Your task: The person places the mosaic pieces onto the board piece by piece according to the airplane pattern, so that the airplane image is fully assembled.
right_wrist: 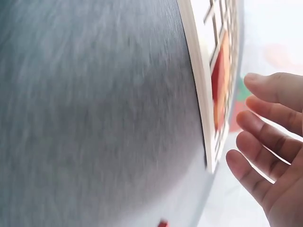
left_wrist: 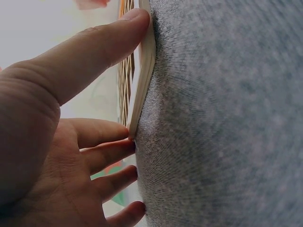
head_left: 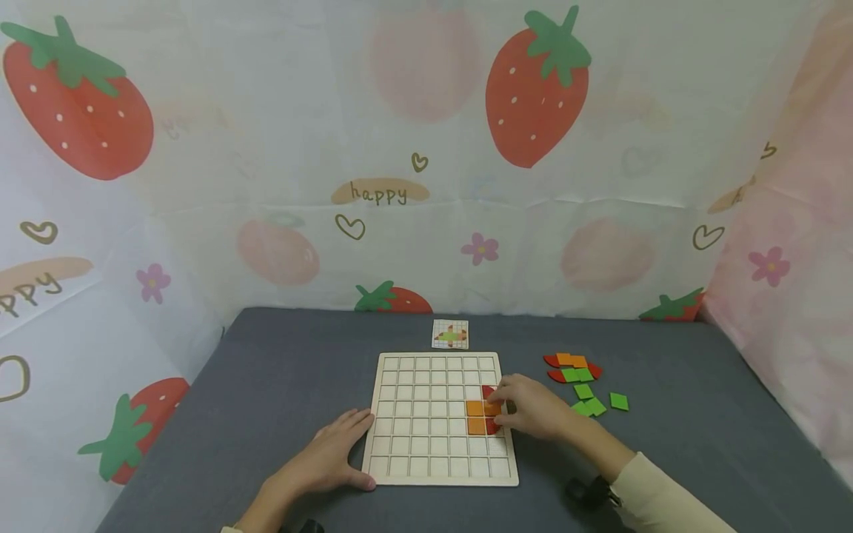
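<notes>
A square wooden board [head_left: 406,429] with a grid of cells lies on the table. At its right side, orange square tiles [head_left: 474,409] sit in cells, with red curved pieces [head_left: 492,427] above and below. My right hand [head_left: 536,407] hovers over that edge and partly covers the pieces. In the right wrist view its fingers [right_wrist: 250,124] are loosely bent, with nothing between them and the thumb. My left hand [head_left: 326,460] steadies the board's left side, fingers spread. Its thumb [left_wrist: 135,21] rests on the wooden rim [left_wrist: 143,75] in the left wrist view.
Right of the board lie loose green tiles [head_left: 619,401] and two rows of red, orange and green pieces [head_left: 571,360]. A small pattern card [head_left: 450,334] lies behind the board. Strawberry-printed cloth [head_left: 300,148] hangs around the grey table [head_left: 293,355].
</notes>
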Demonstrator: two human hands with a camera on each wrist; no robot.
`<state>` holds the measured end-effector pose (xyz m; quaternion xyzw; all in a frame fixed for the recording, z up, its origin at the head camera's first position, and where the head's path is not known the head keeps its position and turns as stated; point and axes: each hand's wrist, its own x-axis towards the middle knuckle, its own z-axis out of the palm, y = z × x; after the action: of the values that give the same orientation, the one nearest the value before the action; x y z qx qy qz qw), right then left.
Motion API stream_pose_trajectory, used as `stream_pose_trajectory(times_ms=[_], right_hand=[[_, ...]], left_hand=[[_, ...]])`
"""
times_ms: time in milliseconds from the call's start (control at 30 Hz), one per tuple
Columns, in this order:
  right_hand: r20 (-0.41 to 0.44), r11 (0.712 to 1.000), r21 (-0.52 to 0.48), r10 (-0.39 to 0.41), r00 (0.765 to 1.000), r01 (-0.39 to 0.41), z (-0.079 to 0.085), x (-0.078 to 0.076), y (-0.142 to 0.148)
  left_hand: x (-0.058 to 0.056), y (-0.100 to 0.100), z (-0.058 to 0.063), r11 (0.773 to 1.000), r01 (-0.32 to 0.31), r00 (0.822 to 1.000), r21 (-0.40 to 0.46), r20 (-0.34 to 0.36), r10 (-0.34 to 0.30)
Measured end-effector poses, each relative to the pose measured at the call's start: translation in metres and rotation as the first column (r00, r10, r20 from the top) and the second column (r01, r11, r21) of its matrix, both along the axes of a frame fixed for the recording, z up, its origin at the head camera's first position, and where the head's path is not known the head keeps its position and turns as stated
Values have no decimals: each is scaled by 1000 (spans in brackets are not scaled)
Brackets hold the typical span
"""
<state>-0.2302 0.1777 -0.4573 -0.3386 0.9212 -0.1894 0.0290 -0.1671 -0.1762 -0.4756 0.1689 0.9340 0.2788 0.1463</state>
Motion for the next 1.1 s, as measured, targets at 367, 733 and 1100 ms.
stream_pose_trajectory(times_ms=[367, 733, 1100], right_hand=[[47, 981, -81, -175, 983, 178, 6, -4, 50], [13, 942, -103, -319, 948, 319, 15, -1, 107], [24, 905, -119, -409, 912, 408, 8, 5, 145]], left_hand=[[-2, -1, -2, 1000, -1, 1000, -9, 9, 1], [-1, -1, 0, 1000, -3, 1000, 5, 8, 3], [-1, 0, -1, 1000, 2, 1000, 0, 1, -2]])
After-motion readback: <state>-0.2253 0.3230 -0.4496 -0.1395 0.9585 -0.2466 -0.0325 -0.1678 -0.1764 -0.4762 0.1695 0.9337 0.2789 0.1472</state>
